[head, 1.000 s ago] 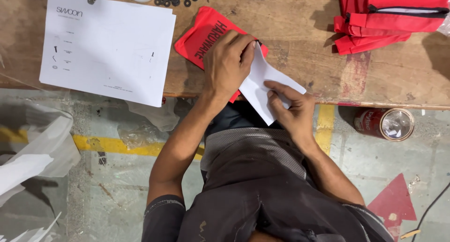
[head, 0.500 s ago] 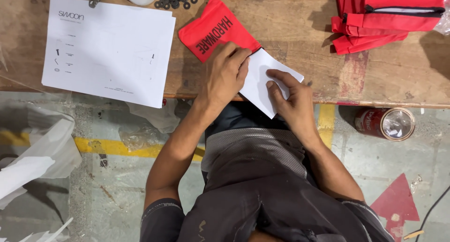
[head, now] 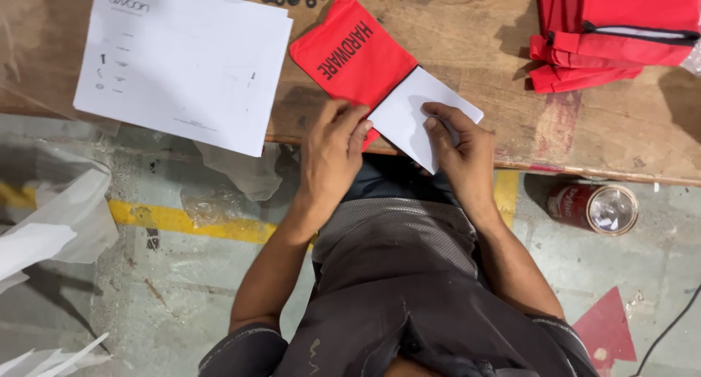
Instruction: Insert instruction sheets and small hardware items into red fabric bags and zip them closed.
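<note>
Workbench (head: 467, 41): 1 red pouch (head: 352, 52), 1 folded paper (head: 416, 114), 2 hands.

Worn, scratched wooden surface (head: 467, 33) with faded red paint patches, above a stained grey concrete floor (head: 168, 289) crossed by a chipped yellow line (head: 182, 222) and marked with a red arrow (head: 604, 332).

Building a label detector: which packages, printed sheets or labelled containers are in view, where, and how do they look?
Red pouch: flat fabric, black lettering, on the bench centre; left hand at its near corner.
Folded white paper: blank, at the pouch's mouth, under the right hand.
Printed sheets: white stack, small black marks, bench left.
Stack of red pouches: bench, top right.
Can: red, cylindrical, lying on the floor, right.
</note>
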